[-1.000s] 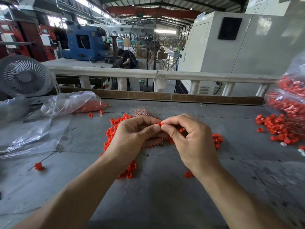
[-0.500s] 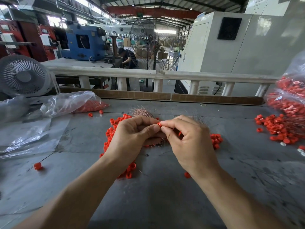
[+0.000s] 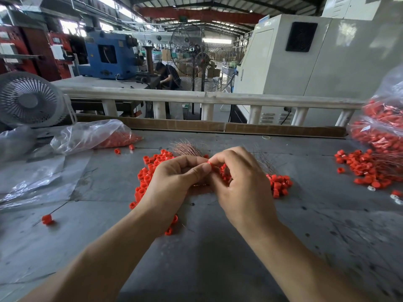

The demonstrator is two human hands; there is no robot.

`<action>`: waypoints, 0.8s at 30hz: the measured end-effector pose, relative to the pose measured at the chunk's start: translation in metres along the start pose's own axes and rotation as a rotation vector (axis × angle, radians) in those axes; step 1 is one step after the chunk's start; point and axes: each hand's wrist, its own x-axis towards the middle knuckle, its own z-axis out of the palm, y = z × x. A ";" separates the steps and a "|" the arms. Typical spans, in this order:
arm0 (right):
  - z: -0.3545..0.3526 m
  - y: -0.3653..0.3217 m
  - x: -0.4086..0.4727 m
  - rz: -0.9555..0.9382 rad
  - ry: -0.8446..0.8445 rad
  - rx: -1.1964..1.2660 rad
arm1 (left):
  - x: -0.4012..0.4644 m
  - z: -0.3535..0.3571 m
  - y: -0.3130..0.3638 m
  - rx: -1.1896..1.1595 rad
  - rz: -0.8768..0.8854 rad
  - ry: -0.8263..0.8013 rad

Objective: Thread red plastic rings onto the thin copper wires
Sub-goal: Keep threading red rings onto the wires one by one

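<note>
Both forearms reach in over the grey table (image 3: 218, 258). The left hand (image 3: 174, 184) and right hand (image 3: 244, 186) meet fingertip to fingertip, fingers curled, pinching one small red ring (image 3: 209, 163) between them above the table. Whether a wire runs through it is too fine to tell. Under and around the hands lies a pile of rings (image 3: 150, 171), with a bundle of copper wires (image 3: 187, 148) just behind. Farther left sits a plastic bag (image 3: 91, 136), and a white fan (image 3: 30, 100) stands beyond it.
</note>
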 end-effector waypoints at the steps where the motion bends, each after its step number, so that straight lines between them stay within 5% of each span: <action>1: 0.000 0.000 0.000 -0.005 0.011 -0.014 | 0.000 0.001 -0.001 -0.017 -0.017 0.001; 24: 0.006 0.006 0.000 -0.074 0.037 -0.096 | -0.003 0.003 0.008 -0.113 -0.171 -0.025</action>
